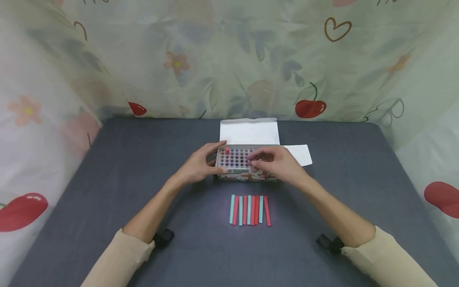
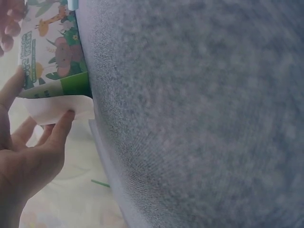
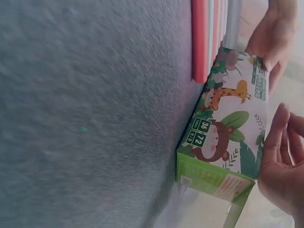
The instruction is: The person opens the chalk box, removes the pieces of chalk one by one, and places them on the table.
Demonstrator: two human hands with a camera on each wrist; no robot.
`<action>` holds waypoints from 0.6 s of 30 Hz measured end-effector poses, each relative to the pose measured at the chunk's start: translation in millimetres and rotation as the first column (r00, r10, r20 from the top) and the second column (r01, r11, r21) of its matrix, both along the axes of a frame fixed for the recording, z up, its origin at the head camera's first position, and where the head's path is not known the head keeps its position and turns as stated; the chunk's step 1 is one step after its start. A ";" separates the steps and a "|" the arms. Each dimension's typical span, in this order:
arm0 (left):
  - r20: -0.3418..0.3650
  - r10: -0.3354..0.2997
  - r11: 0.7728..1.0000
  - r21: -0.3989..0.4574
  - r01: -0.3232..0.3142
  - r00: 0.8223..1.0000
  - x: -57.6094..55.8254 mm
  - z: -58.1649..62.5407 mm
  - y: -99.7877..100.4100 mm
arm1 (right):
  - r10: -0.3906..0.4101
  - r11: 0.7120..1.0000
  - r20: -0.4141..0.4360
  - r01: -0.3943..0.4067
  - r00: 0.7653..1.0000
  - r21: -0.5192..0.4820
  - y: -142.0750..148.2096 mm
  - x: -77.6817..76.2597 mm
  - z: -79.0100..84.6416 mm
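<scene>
A chalk box (image 1: 247,175) with cartoon animals on its side stands on the table, its white lid (image 1: 249,132) folded back. Inside is a tray of round holes (image 1: 234,158), where one red chalk stick (image 1: 227,151) stands upright at the far left corner. My left hand (image 1: 201,162) holds the box's left end, thumb at the front edge and fingers round the side and back. Over the right part of the tray hovers my right hand (image 1: 274,161), fingers loosely bent; I see nothing between them. It hides the holes below.
Several red and light blue chalk sticks (image 1: 249,210) lie in a row in front of the box. A white side flap (image 1: 300,154) sticks out to the right. A patterned curtain (image 1: 215,59) hangs behind the dark table (image 1: 150,139).
</scene>
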State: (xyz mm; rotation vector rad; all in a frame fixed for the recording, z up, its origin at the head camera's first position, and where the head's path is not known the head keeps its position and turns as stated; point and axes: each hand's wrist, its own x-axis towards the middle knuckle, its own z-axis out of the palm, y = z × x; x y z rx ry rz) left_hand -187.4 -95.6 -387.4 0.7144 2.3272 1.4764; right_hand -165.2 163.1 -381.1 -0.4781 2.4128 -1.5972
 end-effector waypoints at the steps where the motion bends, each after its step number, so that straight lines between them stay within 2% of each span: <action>1: 0.002 -0.002 1.000 0.000 0.002 1.000 1.6 3.0 0.6 | 0.004 1.000 -0.010 -0.004 1.000 0.001 -0.8 -2.2 0.4; 5: 0.003 -0.001 1.000 0.002 0.001 1.000 1.4 3.0 0.9 | 0.030 1.000 -0.051 -0.030 0.998 -0.003 -7.5 -7.5 7.5; 9: -0.009 0.002 1.000 -0.004 -0.002 1.000 -7.1 -12.0 -1.8 | 0.046 0.999 -0.076 -0.045 0.996 0.012 -17.1 -5.8 20.3; 11: -0.017 0.002 1.000 -0.010 -0.003 1.000 -11.7 -20.5 -3.0 | 0.042 0.999 -0.052 -0.042 0.998 -0.003 -21.1 -6.5 23.5; 15: -0.024 0.012 1.000 -0.017 -0.013 1.000 -15.9 -28.7 -4.1 | 0.012 1.000 -0.025 -0.012 1.000 -0.011 -23.6 -18.0 10.8; 18: -0.025 0.017 1.000 -0.017 -0.017 1.000 -15.9 -29.1 -4.8 | 0.002 0.999 -0.063 0.001 0.998 0.042 -24.3 -28.7 -1.7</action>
